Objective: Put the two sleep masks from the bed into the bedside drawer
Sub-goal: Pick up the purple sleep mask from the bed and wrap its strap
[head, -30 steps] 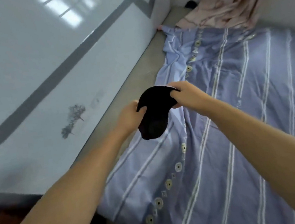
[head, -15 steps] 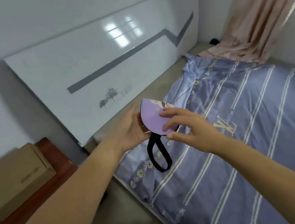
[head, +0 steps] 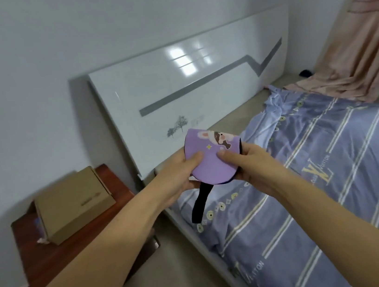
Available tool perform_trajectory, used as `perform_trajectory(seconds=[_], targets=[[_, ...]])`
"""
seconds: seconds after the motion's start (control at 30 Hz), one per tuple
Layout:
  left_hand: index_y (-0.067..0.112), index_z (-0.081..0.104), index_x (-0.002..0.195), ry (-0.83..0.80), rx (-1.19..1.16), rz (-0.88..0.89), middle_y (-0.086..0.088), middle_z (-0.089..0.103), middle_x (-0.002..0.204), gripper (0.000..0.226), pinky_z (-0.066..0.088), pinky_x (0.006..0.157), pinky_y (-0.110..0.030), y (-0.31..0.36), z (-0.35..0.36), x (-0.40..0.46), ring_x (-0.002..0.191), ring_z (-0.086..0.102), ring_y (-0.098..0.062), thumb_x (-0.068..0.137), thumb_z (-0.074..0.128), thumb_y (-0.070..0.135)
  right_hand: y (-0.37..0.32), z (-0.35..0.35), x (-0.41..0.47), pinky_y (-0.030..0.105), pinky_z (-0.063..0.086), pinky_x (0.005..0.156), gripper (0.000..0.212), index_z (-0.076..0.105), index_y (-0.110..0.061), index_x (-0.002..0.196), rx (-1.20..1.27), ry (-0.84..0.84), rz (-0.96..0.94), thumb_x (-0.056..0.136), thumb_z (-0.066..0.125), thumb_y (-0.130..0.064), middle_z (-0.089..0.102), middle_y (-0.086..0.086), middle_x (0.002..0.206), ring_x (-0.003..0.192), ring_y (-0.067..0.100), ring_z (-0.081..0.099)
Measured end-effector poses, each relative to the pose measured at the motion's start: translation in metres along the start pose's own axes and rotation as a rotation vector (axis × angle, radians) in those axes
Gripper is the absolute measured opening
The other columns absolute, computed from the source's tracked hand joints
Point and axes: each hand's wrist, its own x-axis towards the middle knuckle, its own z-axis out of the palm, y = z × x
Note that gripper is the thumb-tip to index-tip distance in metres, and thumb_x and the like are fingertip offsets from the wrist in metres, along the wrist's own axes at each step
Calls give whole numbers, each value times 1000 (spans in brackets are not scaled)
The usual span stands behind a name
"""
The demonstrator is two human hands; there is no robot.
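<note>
A folded purple sleep mask point(head: 213, 162) with a cartoon print is held up over the bed's head corner, its black strap point(head: 200, 205) dangling below. My left hand point(head: 176, 179) grips its left side and my right hand point(head: 247, 164) grips its right side, thumbs pressed on the front. A dark edge shows behind the purple one on the right; I cannot tell whether it is a second mask. The red-brown bedside table point(head: 81, 243) stands at the left; its drawer front is not visible.
A cardboard box point(head: 73, 206) lies on the bedside table. The bed has a blue striped cover point(head: 323, 185) and a glossy white headboard point(head: 190, 89). A pink curtain point(head: 360, 51) hangs at the far right. Beige floor point(head: 185, 277) runs between table and bed.
The view has swung left and back from the bed toward the bedside table. The mask first showed its black side, then its purple face; my right hand has closed onto it.
</note>
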Motion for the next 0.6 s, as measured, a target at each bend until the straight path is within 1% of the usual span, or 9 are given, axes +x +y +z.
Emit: perform_trajectory(seconds=[0.1, 0.17, 0.2, 0.27, 0.33, 0.4, 0.43, 0.5, 0.6], targets=[[14, 57, 109, -36, 83, -13, -2, 64, 73, 22, 58, 66, -33, -6, -4, -19, 60, 62, -17, 90, 55, 25, 1, 12, 0, 25, 58, 67, 30, 60, -9, 119, 141, 100, -96, 90, 59, -16, 72, 4, 105, 90, 18, 71], [11, 62, 89, 10, 148, 18, -1, 58, 61, 11, 52, 56, -26, -10, -6, -28, 48, 53, -14, 91, 55, 20, -1, 14, 1, 24, 58, 63, 31, 58, -10, 121, 178, 190, -129, 91, 58, -16, 69, 3, 105, 87, 15, 69], [12, 63, 81, 52, 156, 33, 0, 56, 58, 15, 50, 53, -24, -10, -6, -31, 44, 50, -12, 91, 54, 19, 0, 14, 2, 23, 57, 61, 32, 57, -10, 122, 187, 221, -138, 91, 57, -15, 68, 2, 103, 85, 14, 69], [14, 65, 80, 120, 158, 42, -1, 55, 56, 18, 49, 51, -22, -9, -9, -35, 42, 48, -11, 92, 53, 18, -1, 12, 2, 23, 57, 60, 33, 55, -13, 124, 200, 241, -151, 91, 56, -14, 67, 1, 104, 87, 16, 68], [13, 62, 98, 160, 209, 51, -3, 57, 59, 13, 51, 54, -23, -5, -10, -37, 45, 51, -11, 90, 57, 22, -3, 11, 2, 23, 57, 60, 32, 55, -18, 123, 202, 250, -160, 91, 56, -14, 66, 1, 108, 89, 17, 67], [18, 52, 110, 185, 333, 61, -4, 59, 74, 28, 49, 49, -21, -5, -6, -37, 45, 53, -9, 85, 63, 24, -4, 10, 2, 23, 57, 59, 31, 55, -20, 122, 195, 263, -181, 91, 57, -14, 66, 1, 108, 87, 15, 68], [20, 49, 107, 197, 436, 87, -4, 59, 82, 29, 46, 45, -20, -5, -2, -37, 44, 52, -7, 83, 65, 24, -3, 9, 2, 23, 57, 58, 30, 55, -21, 120, 192, 265, -188, 91, 57, -14, 66, 1, 107, 86, 15, 69], [19, 49, 95, 236, 639, 172, -10, 60, 81, 18, 42, 40, -17, -7, 7, -36, 44, 50, -7, 84, 62, 25, -3, 8, 2, 23, 57, 57, 27, 55, -22, 117, 197, 268, -188, 91, 57, -15, 66, 1, 106, 87, 17, 68], [11, 52, 82, 313, 668, 216, -12, 60, 72, 15, 43, 42, -15, -9, 13, -34, 41, 51, -4, 89, 57, 24, -3, 5, 4, 23, 57, 54, 24, 56, -22, 114, 188, 273, -177, 91, 57, -15, 65, 1, 103, 87, 19, 67]])
